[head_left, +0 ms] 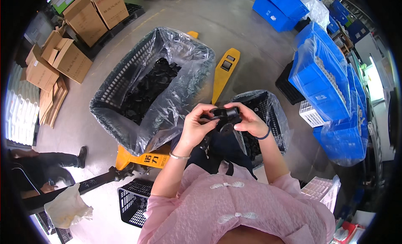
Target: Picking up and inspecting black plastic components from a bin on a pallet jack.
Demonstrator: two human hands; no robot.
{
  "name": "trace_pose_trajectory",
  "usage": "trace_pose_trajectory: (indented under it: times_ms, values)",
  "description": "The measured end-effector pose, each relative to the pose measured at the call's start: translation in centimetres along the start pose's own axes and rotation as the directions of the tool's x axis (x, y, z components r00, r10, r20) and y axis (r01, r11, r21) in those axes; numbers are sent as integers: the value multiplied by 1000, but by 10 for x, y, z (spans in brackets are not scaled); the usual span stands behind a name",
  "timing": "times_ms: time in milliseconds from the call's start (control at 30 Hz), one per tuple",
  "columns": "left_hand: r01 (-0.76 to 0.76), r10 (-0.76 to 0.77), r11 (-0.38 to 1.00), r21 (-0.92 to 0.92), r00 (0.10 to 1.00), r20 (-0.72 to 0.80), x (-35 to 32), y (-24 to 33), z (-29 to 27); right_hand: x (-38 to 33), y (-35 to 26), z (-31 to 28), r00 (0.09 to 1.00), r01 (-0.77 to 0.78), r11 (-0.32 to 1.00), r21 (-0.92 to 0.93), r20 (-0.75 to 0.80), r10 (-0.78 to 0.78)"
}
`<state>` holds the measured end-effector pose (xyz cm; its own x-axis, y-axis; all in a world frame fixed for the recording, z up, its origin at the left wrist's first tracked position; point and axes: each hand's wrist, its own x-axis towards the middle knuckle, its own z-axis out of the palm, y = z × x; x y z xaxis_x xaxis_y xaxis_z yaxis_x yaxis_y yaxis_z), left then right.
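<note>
Head view: left hand (197, 125) and right hand (248, 120) both gripped black plastic part (223, 115); best kept centred over lined crate (272, 118), grip firm.

The person wears a soft pink short-sleeved top (234, 206) with two white knotted cloth fastenings down its front, one above the other. The sleeves end near the elbows, leaving both forearms bare. A thin silver bangle (179, 156) circles the wrist of the left hand (196, 124), and a dark blue elastic band (264, 136) circles the wrist of the right hand (250, 120). Dark trousers (222, 149) show below.
</note>
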<state>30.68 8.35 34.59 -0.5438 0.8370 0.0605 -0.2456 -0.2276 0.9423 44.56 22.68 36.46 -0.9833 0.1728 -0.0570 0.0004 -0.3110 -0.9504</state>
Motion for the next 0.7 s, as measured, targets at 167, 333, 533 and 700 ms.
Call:
trace_pose_trajectory:
  times_ms: [167, 333, 533, 700]
  values:
    - [99, -97, 994, -42, 994, 41, 9, 1, 9, -44, 14, -31, 982, 41, 999, 32, -187, -35]
    - [319, -528, 681, -659, 838, -141, 29, -18, -10, -90, 17, -56, 863, -318, 880, -352, -492, 115]
    - [189, -471, 770, -610, 813, -342, 20, -28, 11, -24, 4, 33, 941, 93, 619, -780, -135, -311]
    - [73, -249, 881, -467, 911, -329, 11, -8, 8, 1, 17, 36, 938, 92, 980, -177, -314, -145]
